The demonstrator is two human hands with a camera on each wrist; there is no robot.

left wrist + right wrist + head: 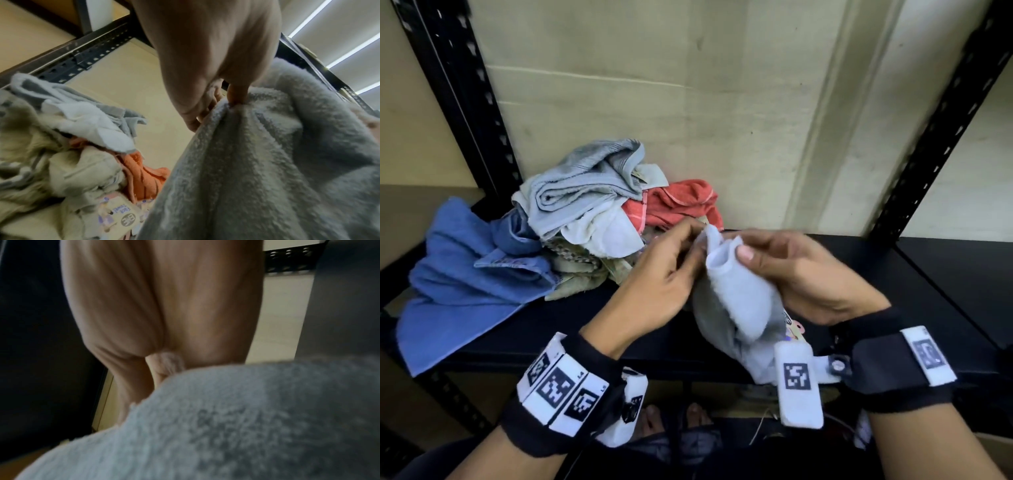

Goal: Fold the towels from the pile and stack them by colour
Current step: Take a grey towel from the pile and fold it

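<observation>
You're mid-unfurl: left hand [657, 274] and right hand [808, 274] fingers both pinch the grey towel [739, 294] top edge above the shelf [859, 260]; next, find corners, spread flat.

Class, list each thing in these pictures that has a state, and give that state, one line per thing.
Pale grey fluffy towel: unfolded, held up above the black shelf, bunched between both hands.
Left hand: pinching the towel's top edge.
Right hand: gripping the towel, thumb on top.
Blue towel: unfolded, draped over the shelf edge.
Striped grey towel: crumpled on top of the pile.
Red-orange towel: crumpled in the pile.
</observation>
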